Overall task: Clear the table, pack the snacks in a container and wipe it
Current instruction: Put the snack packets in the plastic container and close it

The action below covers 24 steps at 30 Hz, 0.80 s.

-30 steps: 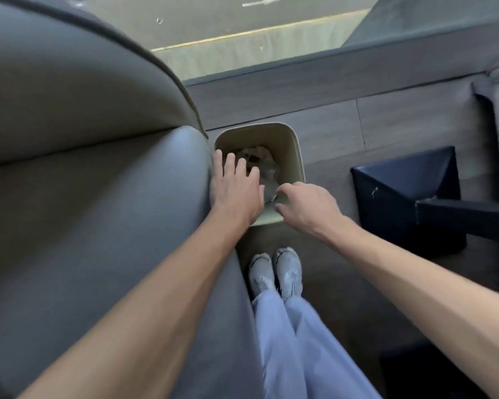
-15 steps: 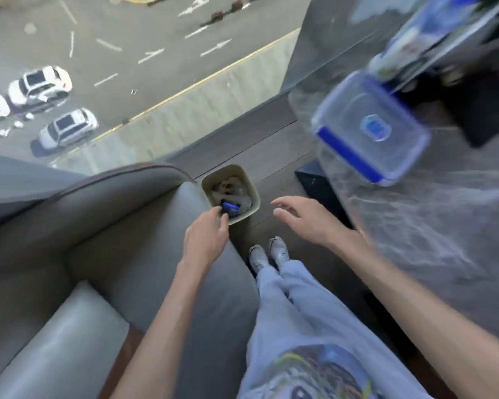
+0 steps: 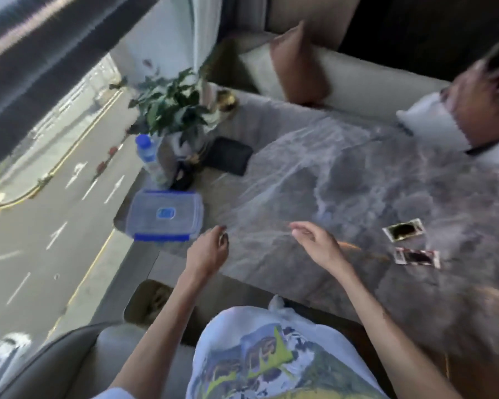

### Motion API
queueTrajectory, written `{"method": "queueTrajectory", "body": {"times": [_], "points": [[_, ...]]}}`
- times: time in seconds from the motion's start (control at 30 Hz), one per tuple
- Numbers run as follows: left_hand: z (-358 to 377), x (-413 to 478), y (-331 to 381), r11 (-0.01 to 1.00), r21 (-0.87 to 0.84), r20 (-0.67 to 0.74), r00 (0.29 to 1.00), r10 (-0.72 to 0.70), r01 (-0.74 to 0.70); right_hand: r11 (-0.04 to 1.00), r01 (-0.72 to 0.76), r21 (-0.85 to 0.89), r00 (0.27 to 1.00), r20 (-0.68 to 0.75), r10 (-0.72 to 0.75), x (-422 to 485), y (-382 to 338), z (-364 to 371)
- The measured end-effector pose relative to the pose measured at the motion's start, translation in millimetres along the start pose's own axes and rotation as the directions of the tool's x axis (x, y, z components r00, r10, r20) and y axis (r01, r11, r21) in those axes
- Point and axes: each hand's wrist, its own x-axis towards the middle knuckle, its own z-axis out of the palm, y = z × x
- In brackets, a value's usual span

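A grey marble table (image 3: 343, 182) fills the middle of the view. A clear plastic container with a blue-clipped lid (image 3: 164, 216) lies shut on its left near corner. Two snack wrappers lie at the right: one pale (image 3: 404, 230), one darker (image 3: 416, 257). My left hand (image 3: 209, 250) hovers over the table's near edge just right of the container, fingers loosely curled, holding nothing. My right hand (image 3: 314, 243) floats above the table's front, fingers apart and empty. A beige bin (image 3: 144, 305) stands on the floor below my left arm, its inside blurred.
A potted plant (image 3: 170, 108), a water bottle with a blue cap (image 3: 149, 156), a black wallet-like case (image 3: 228, 155) and a gold ornament (image 3: 226, 100) crowd the table's far left. A sofa with a brown cushion (image 3: 297, 64) runs behind. A window is at the left.
My head has lifted from the bin up to the table. Both hands came away from the bin and now hover over the table's front edge, empty.
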Motion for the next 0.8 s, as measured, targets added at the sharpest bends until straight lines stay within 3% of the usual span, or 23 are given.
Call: {"method": "queueTrajectory", "body": {"times": [0.17, 0.33, 0.5, 0.67, 0.8], "points": [[22.7, 11.6, 43.6, 1.000, 0.013, 0.029, 1.000, 0.011, -0.011, 0.996, -0.045, 0.072, 0.998, -0.049, 0.049, -1.0, 42.9, -58.5], [23.7, 14.1, 32.6, 0.999, -0.019, -0.043, 0.998, -0.045, 0.044, 0.997, -0.055, 0.056, 0.998, -0.024, 0.057, 9.2, 57.9, -64.2], [-10.6, 18.0, -19.6, 0.969, -0.138, -0.198, 0.953, -0.231, 0.206, 0.999, -0.039, -0.014, 0.992, 0.118, 0.041, 38.1, 36.7, -21.6], [-65.4, 27.5, -80.0, 0.884, -0.371, -0.359, 0.835, -0.417, 0.283, 0.996, -0.031, -0.078, 0.956, 0.288, 0.052, 71.9, -11.9, 45.9], [-103.4, 45.7, -122.1, 0.847, -0.417, -0.331, 0.812, -0.480, 0.331, 0.992, -0.073, -0.099, 0.951, 0.292, 0.099, 95.6, -48.8, 102.5]]}}
